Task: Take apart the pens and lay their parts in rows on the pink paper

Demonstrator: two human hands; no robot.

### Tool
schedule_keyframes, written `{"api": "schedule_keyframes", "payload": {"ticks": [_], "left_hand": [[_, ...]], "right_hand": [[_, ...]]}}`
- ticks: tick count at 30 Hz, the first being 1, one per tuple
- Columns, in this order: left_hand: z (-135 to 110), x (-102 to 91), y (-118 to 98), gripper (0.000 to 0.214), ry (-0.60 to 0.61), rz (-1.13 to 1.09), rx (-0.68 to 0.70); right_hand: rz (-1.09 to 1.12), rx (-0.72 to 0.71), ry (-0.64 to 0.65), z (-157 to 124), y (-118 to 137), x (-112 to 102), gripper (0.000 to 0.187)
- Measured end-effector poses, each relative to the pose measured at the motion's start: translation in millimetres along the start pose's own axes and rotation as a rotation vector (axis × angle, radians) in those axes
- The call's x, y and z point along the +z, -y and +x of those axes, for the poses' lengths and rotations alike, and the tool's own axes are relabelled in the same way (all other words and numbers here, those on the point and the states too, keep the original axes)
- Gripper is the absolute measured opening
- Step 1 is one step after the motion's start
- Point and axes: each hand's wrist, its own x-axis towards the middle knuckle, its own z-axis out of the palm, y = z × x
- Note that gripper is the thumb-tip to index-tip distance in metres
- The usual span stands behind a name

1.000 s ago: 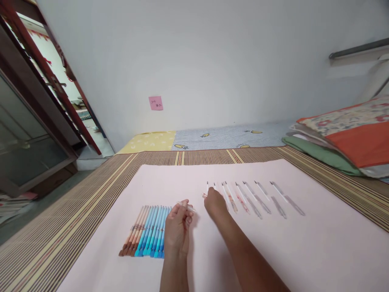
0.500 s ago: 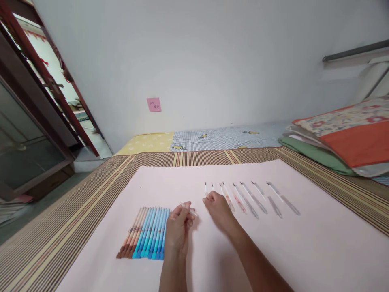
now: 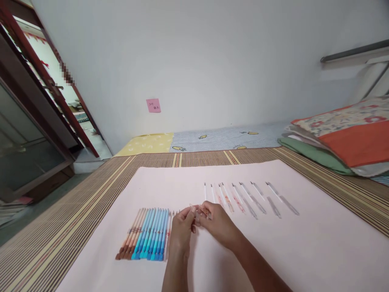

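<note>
My left hand [image 3: 181,229] is closed in a pinch on a clear pen barrel [image 3: 191,206], which my fingers mostly cover. Right against it, my right hand [image 3: 218,222] has its fingers curled together; a small clear piece with brownish marks seems to show there, too hidden to name. Beside my left wrist lies a tight row of pens [image 3: 152,233], brown-orange to blue, with several clear printed ones partly behind the hand. Past my right hand, white refills [image 3: 225,190] with dark tips lie fanned out, several next to clear barrels [image 3: 275,207].
Everything lies on a pale pink sheet [image 3: 170,182] over a striped mat [image 3: 91,202]. Folded bedding [image 3: 349,138] is stacked at the right. A white wall [image 3: 212,73] with a pink note [image 3: 153,105] rises behind; a doorway [image 3: 88,125] stands at the left.
My right hand has moved left and down from the refills and now meets my left hand at the clear barrel. Two refills it partly covered show more fully.
</note>
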Motion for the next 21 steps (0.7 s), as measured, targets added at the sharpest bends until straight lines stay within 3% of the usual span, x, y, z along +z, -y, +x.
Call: {"api": "schedule_keyframes", "payload": {"ticks": [9, 14, 21], "left_hand": [[2, 0.5, 0, 0.034, -0.081, -0.001, -0.002], [1, 1.2, 2, 0.035, -0.050, 0.003, 0.013], [-1, 0.0, -8, 0.044, -0.159, -0.055, -0.074]], "right_hand": [[-0.083, -0.035, -0.037, -2, -2, 5, 0.021], [-0.271, -0.028, -0.085, 0, -2, 4, 0.018], [-0.418, 0.175, -0.222, 68, -29, -33, 0.009]]}}
